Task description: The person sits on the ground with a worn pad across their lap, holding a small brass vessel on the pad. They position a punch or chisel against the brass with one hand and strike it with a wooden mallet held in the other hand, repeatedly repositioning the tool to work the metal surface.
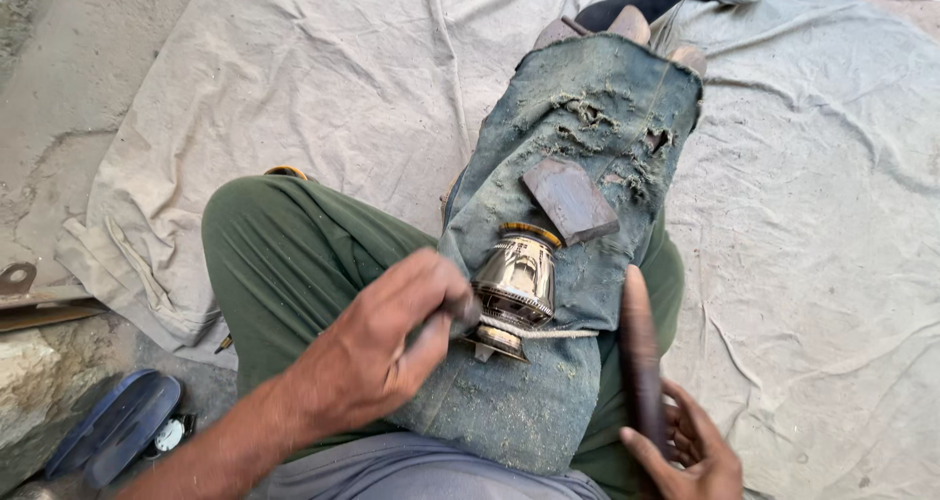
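Dark wood fills the right hand (685,446): a long smooth stick (641,358) gripped at its lower end, standing upright beside the knee. Left hand (392,348) is clenched around a small tool pressed against the shiny metal vessel (516,283), which lies on a worn denim cloth (578,147) over the lap. Steady, firm pressure looks wise. Beyond rests a flat grey block (570,201), then pale canvas sheet (323,79).

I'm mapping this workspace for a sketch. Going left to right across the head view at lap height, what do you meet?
Blue sandal → left hand → shiny metal vessel → dark wooden stick held upright by the right hand → grey cloth on the ground.
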